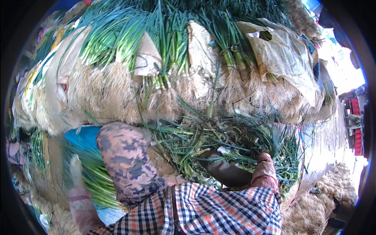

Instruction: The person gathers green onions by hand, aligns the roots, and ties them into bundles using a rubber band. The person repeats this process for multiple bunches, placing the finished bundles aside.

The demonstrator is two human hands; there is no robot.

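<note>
My left hand (pixel 76 171), pale and motion-blurred, is at the lower left beside a bundle of green onions (pixel 100 182). Green leaves blur around its fingers, and whether it grips any is hidden. Off to the right, my right hand (pixel 265 161) is over a heap of loose onion leaves and trimmings (pixel 188 147). Blurred leaves (pixel 275 142) rise just beyond its fingertips; its grip cannot be made out. Both forearms end in reddish, patterned cuffs. Ahead, green onions with long pale roots (pixel 114 85) lie in a thick row, roots towards me.
Pale sacking sheets (pixel 282 58) lie among the stacked onions. A camouflage-clad knee (pixel 126 158) sits between my hands, above a checked garment (pixel 223 208). A dark brown curved thing (pixel 226 171) lies partly under leaves. Root clumps (pixel 308 213) lie at the lower right.
</note>
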